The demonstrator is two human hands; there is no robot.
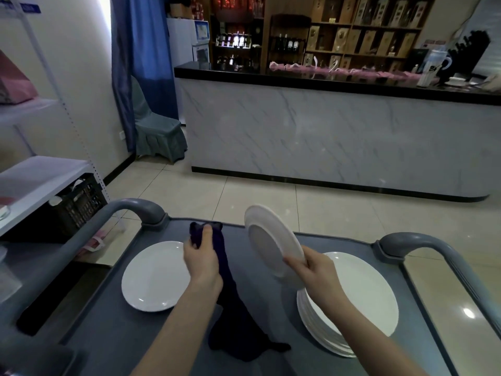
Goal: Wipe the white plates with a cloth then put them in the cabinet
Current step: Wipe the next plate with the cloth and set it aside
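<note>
My right hand (311, 270) grips the near rim of a white plate (268, 240), held tilted on edge above the grey cart top (113, 329). My left hand (202, 256) holds a bunched dark purple cloth (238, 321) just left of that plate; the cloth's tail hangs down onto the cart. The cloth and the raised plate are apart. Under my right hand sits a stack of white plates (360, 297). A single white plate (154, 275) lies flat on the cart's left side.
The cart has grey handles at its far left (135, 207) and far right (414, 245). A white shelf rack (35, 175) with a black crate (78, 204) stands to the left. A marble-fronted bar counter (325, 131) faces me across a tiled floor.
</note>
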